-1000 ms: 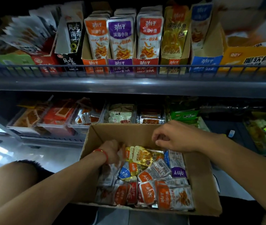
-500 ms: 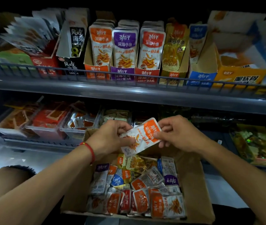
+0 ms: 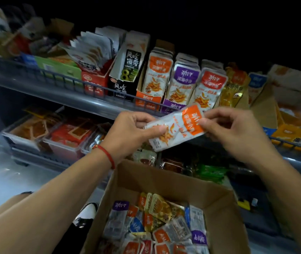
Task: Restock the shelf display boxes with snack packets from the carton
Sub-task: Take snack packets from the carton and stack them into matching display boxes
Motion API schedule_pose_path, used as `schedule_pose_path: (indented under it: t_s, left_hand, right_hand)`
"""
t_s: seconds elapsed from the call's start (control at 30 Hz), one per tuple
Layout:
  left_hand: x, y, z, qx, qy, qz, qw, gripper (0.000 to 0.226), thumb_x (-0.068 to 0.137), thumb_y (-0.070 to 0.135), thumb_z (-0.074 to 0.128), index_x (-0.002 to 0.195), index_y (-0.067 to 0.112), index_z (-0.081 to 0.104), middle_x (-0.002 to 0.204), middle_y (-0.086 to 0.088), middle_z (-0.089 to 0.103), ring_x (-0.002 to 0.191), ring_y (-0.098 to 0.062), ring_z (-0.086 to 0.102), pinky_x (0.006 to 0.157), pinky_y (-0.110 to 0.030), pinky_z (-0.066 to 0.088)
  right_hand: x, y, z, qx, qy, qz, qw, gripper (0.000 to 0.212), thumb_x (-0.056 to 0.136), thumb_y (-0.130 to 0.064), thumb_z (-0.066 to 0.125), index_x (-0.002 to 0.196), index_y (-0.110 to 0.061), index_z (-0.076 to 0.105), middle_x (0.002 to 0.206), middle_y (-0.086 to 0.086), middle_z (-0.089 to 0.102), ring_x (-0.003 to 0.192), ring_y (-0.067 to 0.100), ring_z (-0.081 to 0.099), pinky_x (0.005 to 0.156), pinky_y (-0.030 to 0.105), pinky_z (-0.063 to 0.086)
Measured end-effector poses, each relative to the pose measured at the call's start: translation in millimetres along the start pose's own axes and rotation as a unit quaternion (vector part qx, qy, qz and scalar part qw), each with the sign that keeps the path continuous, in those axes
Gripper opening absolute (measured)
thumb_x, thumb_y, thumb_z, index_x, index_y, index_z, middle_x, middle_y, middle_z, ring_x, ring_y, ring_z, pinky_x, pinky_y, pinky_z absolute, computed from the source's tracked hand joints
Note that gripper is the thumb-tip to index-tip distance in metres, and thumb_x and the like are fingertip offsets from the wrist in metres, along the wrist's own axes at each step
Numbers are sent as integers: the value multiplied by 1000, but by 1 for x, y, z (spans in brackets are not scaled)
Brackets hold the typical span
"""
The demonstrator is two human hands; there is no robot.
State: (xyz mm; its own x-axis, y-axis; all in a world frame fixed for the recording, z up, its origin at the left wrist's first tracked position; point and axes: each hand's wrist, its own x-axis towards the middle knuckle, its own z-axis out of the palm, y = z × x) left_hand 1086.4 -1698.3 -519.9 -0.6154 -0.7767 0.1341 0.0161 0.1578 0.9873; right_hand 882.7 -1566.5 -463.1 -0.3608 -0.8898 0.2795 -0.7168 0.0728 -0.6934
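Dim retail shelving fills the background beyond both hands. Directly behind the hands, the upper shelf (image 3: pixel 83 104) carries a low wire rail along its front edge, with upright display boxes (image 3: pixel 147 99) of packets close-packed behind it. Open room lies between the hands and the carton (image 3: pixel 164 178) below them; the carton's top is open and loose snack packets (image 3: pixel 166 224) lie heaped inside. Above the left hand, a black box (image 3: pixel 127 74) reads "风吃海带" with a large "8". Beyond it, orange and purple packets read "劲仔 深海小鱼". An orange-and-white packet (image 3: pixel 177 129) with the same print is held tilted between the hands. The left hand (image 3: pixel 131 132) pinches its lower end with thumb and curled fingers. The right hand (image 3: pixel 232 129) pinches its orange upper end likewise.
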Motion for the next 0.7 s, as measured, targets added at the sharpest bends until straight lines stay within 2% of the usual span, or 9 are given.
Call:
schedule_pose_path:
  t_s: [0.07,0.13,0.17,0.23,0.3,0.37,0.43,0.53,0.7]
  left_hand:
    - [6,4,-7,-44,41,16,998,33,73,27,80,96,4,75,88,-8,79,84,-24,77,69,-34,63]
    - [11,6,-12,-66,86,29,994,31,77,27,80,96,4,74,85,-8,78,80,-26,76,62,-29,61]
    - [14,6,-15,-75,108,33,991,26,81,23,80,97,4,73,83,-8,78,77,-26,76,59,-27,60]
    - [19,2,-22,-64,141,39,987,18,87,11,77,103,12,70,83,-6,77,73,-25,74,58,-26,58]
    - [25,-4,-30,-31,169,33,985,32,87,5,73,109,26,63,91,-1,74,77,-26,74,67,-38,62]
    - [27,-7,-35,-12,189,34,981,38,82,11,69,109,35,58,96,3,72,79,-27,73,73,-50,61]
    - [27,-7,-38,-7,201,43,979,38,79,13,66,109,35,57,99,5,68,79,-28,71,72,-52,60]
    - [28,-5,-41,11,216,46,975,39,85,6,65,113,31,56,103,7,63,81,-28,70,72,-50,60]
    - [27,-3,-45,8,218,32,975,40,88,4,65,116,29,54,107,5,60,83,-27,70,73,-48,61]
  right_hand:
    - [20,-19,-5,-35,13,-46,998,9,91,-25,73,86,-32,70,78,-9,72,76,7,70,76,38,60]
    - [42,-37,-8,-97,25,-93,991,6,92,-27,73,90,-32,69,83,-15,70,77,4,67,76,38,59]
    - [53,-46,-10,-127,31,-114,985,2,93,-29,71,93,-31,70,85,-17,68,79,3,66,76,37,58]
    - [76,-63,-16,-171,59,-148,972,8,96,-30,68,102,-27,72,87,-15,67,80,4,63,78,33,55]
    - [98,-81,-21,-212,82,-173,958,17,98,-29,66,110,-20,73,93,-9,66,85,6,62,79,29,50]
    - [117,-95,-21,-263,92,-199,939,23,100,-30,62,116,-15,71,102,-4,67,92,8,60,81,27,46]
    - [133,-103,-16,-313,98,-230,916,26,102,-30,60,119,-13,69,110,4,70,95,9,59,82,28,47]
    - [152,-107,-2,-374,76,-248,890,26,102,-30,59,120,-13,68,111,10,71,97,18,64,83,37,54]
    - [171,-102,22,-415,43,-228,880,22,100,-30,62,116,-17,69,106,7,72,93,23,67,80,43,57]
